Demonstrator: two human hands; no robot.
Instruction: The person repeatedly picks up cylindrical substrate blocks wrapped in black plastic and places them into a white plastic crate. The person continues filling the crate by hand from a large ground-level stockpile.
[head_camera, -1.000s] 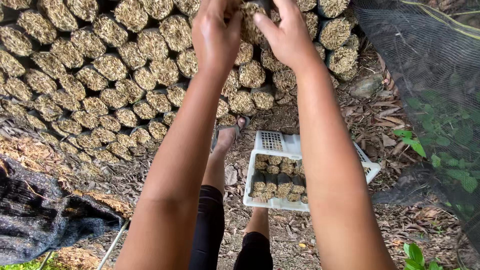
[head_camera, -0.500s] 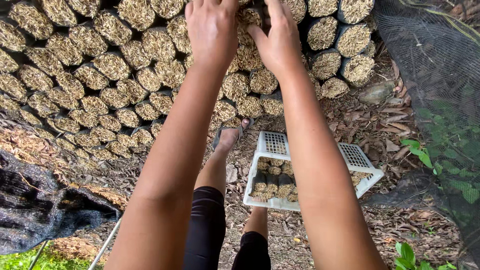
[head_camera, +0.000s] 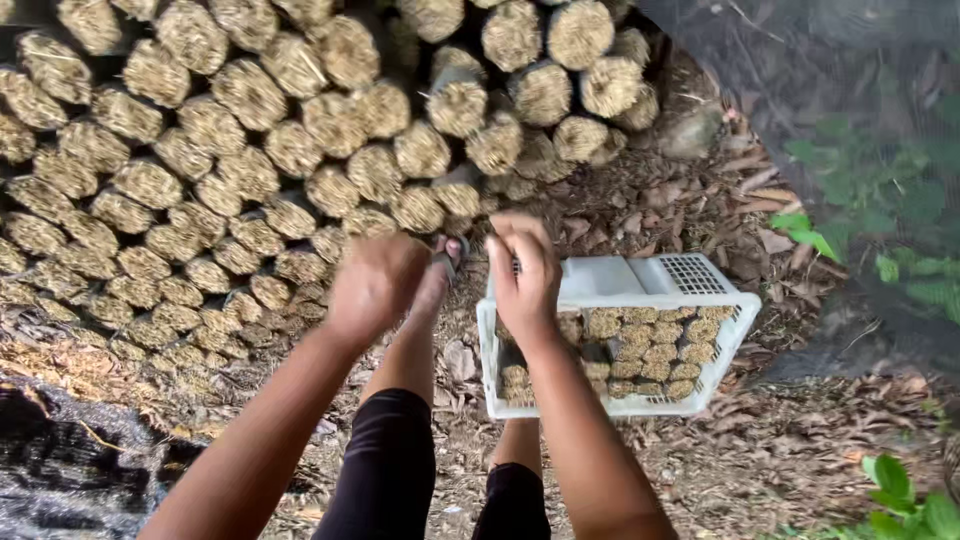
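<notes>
A tall stack of straw-filled cylinders (head_camera: 300, 150) lies on its side in front of me, round ends facing out. My left hand (head_camera: 375, 285) hangs in front of the lower rows, blurred, fingers curled, nothing seen in it. My right hand (head_camera: 525, 270) is over the left rim of a white plastic crate (head_camera: 745, 310), fingers curled; any hold is hidden by blur. The crate stands on the ground and holds several of the same cylinders (head_camera: 640, 350). My legs in black leggings and a sandalled foot (head_camera: 445, 260) show below.
Dry leaves and dirt (head_camera: 780, 450) cover the ground. Dark netting (head_camera: 830, 120) hangs at the right with green plants behind it. A black tarp (head_camera: 70, 470) lies at the lower left. A stone (head_camera: 695, 130) sits by the stack's right end.
Both hands have dropped from the top rows of the stack down to crate level. The view has tilted down, showing more of the crate.
</notes>
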